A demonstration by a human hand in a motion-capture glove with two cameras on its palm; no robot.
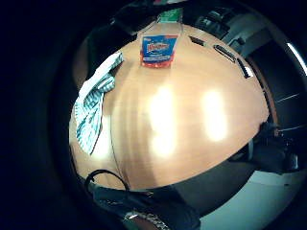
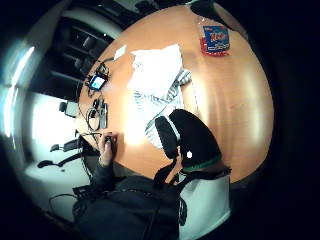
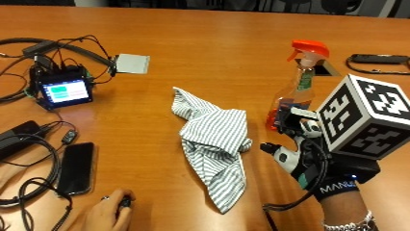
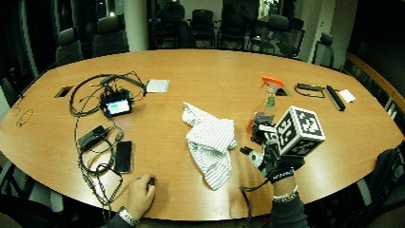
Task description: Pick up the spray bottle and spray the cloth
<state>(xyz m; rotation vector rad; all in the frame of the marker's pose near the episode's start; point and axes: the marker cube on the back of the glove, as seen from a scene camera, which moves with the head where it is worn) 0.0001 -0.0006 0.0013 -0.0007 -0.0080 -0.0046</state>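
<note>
While standing upright on the wooden surface (image 3: 211,53), spray bottle (image 3: 296,91) shows an orange trigger head, clear body, orange liquid low inside and a blue label. Sits just beyond the gloved right hand (image 3: 301,144), very near the fingertips; contact cannot be told from the outside views. Striped cloth (image 3: 214,139) lying crumpled to the bottle's left, near it but apart, stretched from a raised fold toward the near edge of the surface.

Grip: fingers extended and spread toward the bottle's base, curled round nothing, holding nothing. Thumb pointing toward the cloth. Wrist wearing a bracelet (image 3: 349,224) below the glove cuff.

Seen from the little-finger-side palm camera, bottle (image 1: 158,48) lying ahead across bare wood, cloth (image 1: 93,103) off to one side of it. Seen from the thumb-side palm camera, cloth (image 2: 155,85) spread between the bottle (image 2: 215,40) and the gear at the far side of the surface.

Further left in the outside view: small screen device (image 3: 63,90) lit up, tangled in black cables (image 3: 64,48); grey square pad (image 3: 132,63) beside it; dark phone (image 3: 75,167) flat near the front edge. Bare left hand (image 3: 106,214) resting on a small black object at the front edge. Black strap-like item (image 3: 378,60) lying beyond the bottle to the right.
</note>
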